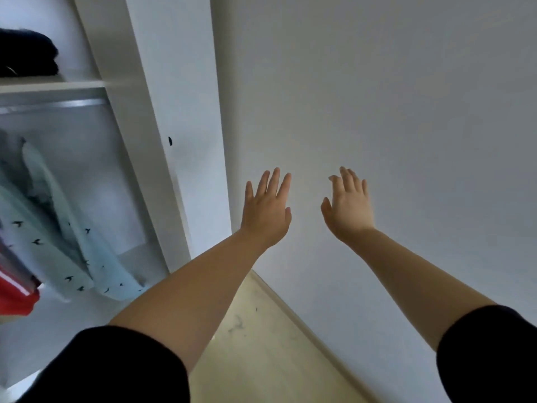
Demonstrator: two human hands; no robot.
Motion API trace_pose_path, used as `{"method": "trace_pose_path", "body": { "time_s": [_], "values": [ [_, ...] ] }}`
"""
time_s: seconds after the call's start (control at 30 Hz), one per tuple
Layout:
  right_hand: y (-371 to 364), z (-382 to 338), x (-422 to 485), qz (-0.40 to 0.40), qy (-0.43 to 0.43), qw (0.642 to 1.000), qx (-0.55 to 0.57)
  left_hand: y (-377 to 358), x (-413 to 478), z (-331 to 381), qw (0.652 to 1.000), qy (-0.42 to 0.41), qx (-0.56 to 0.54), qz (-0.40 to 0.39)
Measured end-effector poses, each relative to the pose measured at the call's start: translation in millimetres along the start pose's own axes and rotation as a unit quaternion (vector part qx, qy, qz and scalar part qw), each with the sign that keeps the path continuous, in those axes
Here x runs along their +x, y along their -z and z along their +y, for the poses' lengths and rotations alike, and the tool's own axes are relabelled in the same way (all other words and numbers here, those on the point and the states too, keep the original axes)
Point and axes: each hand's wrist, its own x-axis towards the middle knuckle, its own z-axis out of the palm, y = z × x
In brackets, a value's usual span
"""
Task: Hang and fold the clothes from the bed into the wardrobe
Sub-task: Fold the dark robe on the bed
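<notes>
Both my arms reach forward in front of a plain white wall. My left hand [266, 209] is spread flat with straight fingers and holds nothing. My right hand [348, 206] is also flat and empty, a little to its right. The open white wardrobe [162, 117] stands at the left. Inside it a pale mint garment with small dark bird prints [58, 234] hangs under the metal rail [55, 106]. A red garment [14, 298] hangs at the far left edge. Dark folded clothes [27, 53] lie on the upper shelf. The bed is out of view.
The white wall [406, 112] fills the right half of the view. A strip of light wooden floor [255, 344] with a pale skirting board runs between the wardrobe's side panel and the wall.
</notes>
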Motion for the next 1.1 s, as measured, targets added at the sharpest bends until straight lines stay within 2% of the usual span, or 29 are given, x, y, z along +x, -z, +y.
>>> {"method": "trace_pose_path", "body": {
  "time_s": [0.27,0.53,0.77,0.87,1.1],
  "values": [
    [-13.5,208.2,-47.2,-0.035,-0.012,0.997,-0.071,-98.2,30.8,196.4,0.997,-0.031,-0.068,-0.031],
    [-34.8,350.2,-104.0,-0.013,0.028,0.991,-0.128,-185.1,42.4,346.7,0.989,-0.068,-0.12,-0.051],
    [-80.2,401.8,-190.7,-0.01,0.076,0.984,-0.16,-266.3,-9.0,423.7,0.981,-0.089,-0.144,-0.095],
    [-98.1,416.2,-216.8,-0.015,0.083,0.981,-0.173,-286.2,-23.8,433.6,0.978,-0.08,-0.174,-0.086],
    [-176.6,441.8,-289.8,-0.001,0.074,0.98,-0.183,-372.2,-72.6,442.4,0.97,-0.113,-0.208,-0.061]
  ]
}}
